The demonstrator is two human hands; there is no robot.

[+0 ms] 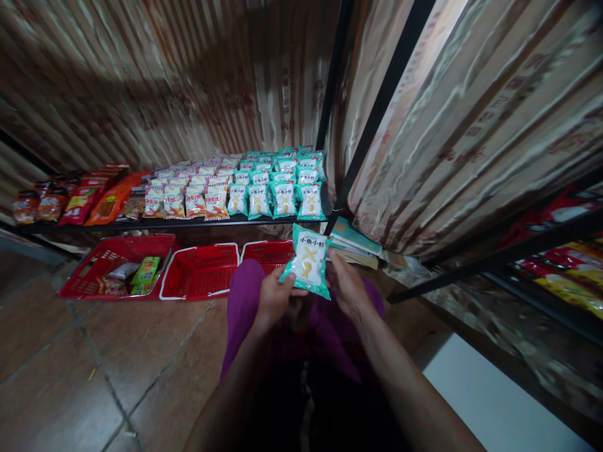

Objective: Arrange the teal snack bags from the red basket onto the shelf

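A teal and white snack bag (309, 260) with yellow pictures and dark lettering is held upright in front of my knees. My left hand (276, 294) grips its lower left corner, thumb on the front and fingers underneath. On the other side, my right hand (349, 284) holds the right edge, its fingertips partly hidden by the bag. Just beyond, rows of matching teal bags (284, 199) stand at the right end of a low black shelf (226, 221). Beside them are rows of white and orange snack bags (195, 199).
Red baskets (200, 271) stand on the floor under the shelf; the left basket (85, 276) contains several packets. Orange and red packages (97, 194) and jars (28, 206) fill the shelf's left end. A black post (377, 125) rises at right, near a white panel (494, 402).
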